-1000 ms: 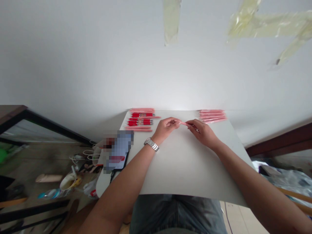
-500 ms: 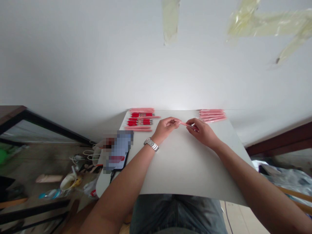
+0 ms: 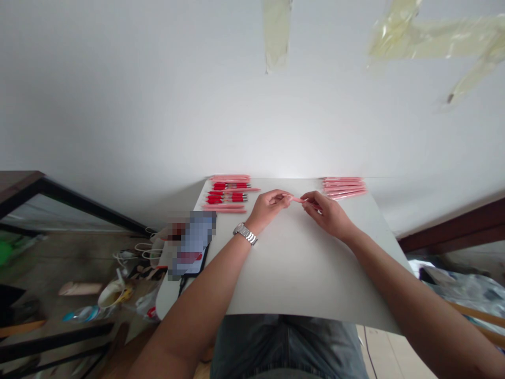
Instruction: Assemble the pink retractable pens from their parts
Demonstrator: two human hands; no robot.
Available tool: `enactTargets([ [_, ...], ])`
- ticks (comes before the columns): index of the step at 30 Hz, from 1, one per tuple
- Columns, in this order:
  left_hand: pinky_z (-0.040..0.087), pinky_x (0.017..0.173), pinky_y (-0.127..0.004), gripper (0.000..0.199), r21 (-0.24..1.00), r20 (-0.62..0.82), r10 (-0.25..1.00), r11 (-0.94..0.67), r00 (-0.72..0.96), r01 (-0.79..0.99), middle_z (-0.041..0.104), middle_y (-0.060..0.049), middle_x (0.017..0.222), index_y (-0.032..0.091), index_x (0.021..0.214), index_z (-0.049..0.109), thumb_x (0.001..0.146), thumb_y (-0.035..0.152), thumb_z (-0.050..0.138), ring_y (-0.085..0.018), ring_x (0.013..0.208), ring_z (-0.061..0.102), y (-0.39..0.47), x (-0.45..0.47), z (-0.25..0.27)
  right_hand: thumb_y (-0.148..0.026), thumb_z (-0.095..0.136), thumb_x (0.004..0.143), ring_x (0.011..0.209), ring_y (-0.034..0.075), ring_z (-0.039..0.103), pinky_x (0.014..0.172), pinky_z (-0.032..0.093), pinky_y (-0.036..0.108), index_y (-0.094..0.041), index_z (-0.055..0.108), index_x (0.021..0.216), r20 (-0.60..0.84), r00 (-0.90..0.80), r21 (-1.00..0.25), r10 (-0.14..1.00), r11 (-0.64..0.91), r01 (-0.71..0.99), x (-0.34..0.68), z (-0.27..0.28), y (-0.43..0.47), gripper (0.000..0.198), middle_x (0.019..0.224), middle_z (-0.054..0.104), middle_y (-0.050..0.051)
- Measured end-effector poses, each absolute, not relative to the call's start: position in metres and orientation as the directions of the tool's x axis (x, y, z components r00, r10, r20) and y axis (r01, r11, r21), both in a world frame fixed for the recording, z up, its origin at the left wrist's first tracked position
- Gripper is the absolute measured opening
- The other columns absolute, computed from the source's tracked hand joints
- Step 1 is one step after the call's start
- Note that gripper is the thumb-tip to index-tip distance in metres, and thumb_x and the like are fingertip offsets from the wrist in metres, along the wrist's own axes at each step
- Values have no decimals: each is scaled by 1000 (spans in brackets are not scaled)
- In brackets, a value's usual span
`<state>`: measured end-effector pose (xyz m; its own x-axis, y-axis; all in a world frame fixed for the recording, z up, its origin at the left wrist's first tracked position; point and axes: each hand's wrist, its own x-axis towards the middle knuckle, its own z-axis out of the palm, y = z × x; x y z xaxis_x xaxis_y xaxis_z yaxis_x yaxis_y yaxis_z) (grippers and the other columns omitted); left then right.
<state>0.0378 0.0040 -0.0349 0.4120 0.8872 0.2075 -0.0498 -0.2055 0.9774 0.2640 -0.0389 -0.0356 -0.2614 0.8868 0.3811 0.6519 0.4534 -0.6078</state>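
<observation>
Between my two hands, above the middle of the white table [image 3: 300,273], is a slim pink pen [image 3: 297,200]. My left hand [image 3: 272,205], with a metal watch at its wrist, pinches the pen's left end. Thumb and fingers of my right hand [image 3: 323,210] close on its right end, hiding much of that part. To the left lie several red pens [image 3: 226,199] with dark and silver tips. Pink pens [image 3: 230,179] lie behind them, and more pink pens [image 3: 224,209] in front. A bundle of pink pens in clear wrapping [image 3: 343,186] rests at the back right.
A phone [image 3: 197,242], partly blurred out, lies at the table's left edge with a cable. The white wall [image 3: 252,121] rises directly behind the table. On the floor at left are a cup [image 3: 111,293] and a bottle [image 3: 84,314]. Plastic bags [image 3: 469,295] are at right.
My right fingers have shifted slightly along the pen, and the dark, shiny part that showed under them is now mostly hidden. My left hand has stayed in place.
</observation>
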Motion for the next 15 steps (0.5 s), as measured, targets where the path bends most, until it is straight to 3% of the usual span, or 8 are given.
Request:
enactTargets([
  [7,54,85,-32,35,977,208,884,-210,420,-41,74,-10,96,14,103,74,92,47,69,-17,86,65,3,38,-33,-38,44,106,81,20,66,75,49,33,-22,64,125,395,-308,-601,865,497,625,263,-31,-39,32,95,72,7],
  [15,53,83,-31,36,979,197,894,-199,403,-36,72,-8,90,14,102,75,90,47,71,-17,85,65,4,38,-36,-36,49,105,74,19,61,69,46,32,-22,67,112,420,-317,-554,850,517,653,265,-34,-37,24,88,68,6],
])
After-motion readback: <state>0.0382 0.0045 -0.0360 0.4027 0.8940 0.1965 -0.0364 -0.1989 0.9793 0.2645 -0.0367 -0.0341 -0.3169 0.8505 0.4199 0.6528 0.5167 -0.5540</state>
